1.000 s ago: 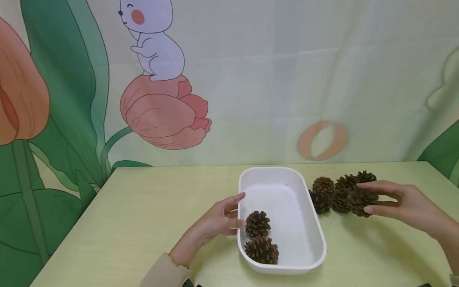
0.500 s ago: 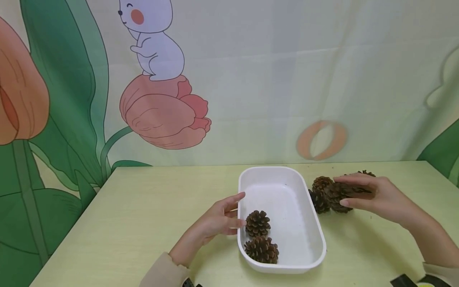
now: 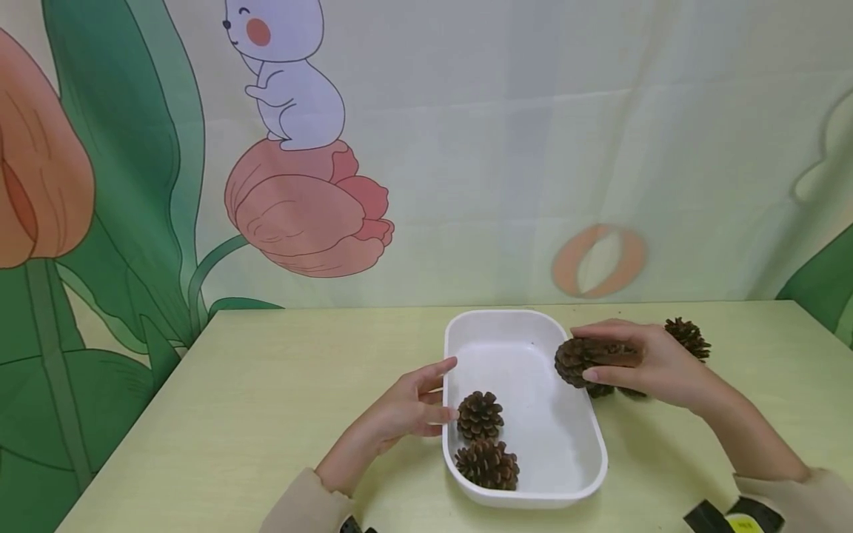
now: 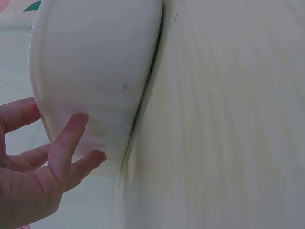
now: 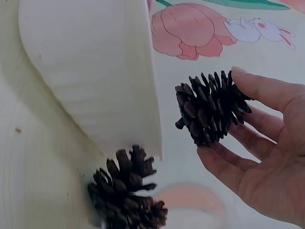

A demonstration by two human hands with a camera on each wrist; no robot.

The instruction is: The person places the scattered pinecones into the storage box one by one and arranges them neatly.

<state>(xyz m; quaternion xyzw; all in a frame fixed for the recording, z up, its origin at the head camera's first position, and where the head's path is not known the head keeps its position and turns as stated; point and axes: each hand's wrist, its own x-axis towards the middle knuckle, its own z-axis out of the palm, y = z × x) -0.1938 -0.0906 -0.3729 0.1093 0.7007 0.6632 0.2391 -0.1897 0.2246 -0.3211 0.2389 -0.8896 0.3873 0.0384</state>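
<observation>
R hand (image 3: 656, 363) has a held cone (image 3: 574, 364) pinched btwn thumb & fingers, spread only abt as wide as the cone itself. From the head view it overlaps the R rim of the white tray (image 3: 543, 437); the R wrist view shows a gap btwn cone & tray wall, so it's up off the desk (image 3: 300, 414). L hand (image 3: 408, 406) is at the tray's L side, fingers spread & bent round the edge: thumb over the rim, some fingertips on the outer wall. Light grip, by the look.

Inside, at the near L end, sit a far cone (image 3: 480, 416) & a near cone (image 3: 488, 465), right next to each other. Outside by the R wall are the loose cones (image 3: 602, 391), partly under the R hand, so can't count them; a lone cone (image 3: 688, 338) shows further R.

Step in hand looks like getting the cone over the rim & in. To do it well: whole cone past the edge before lowering, b/c scales would prob. snag. Aim for bare floor R of the other two, set it down rather than drop (might roll), & spread fingers only once it rests. L hand shd just steady, no tugging.
</observation>
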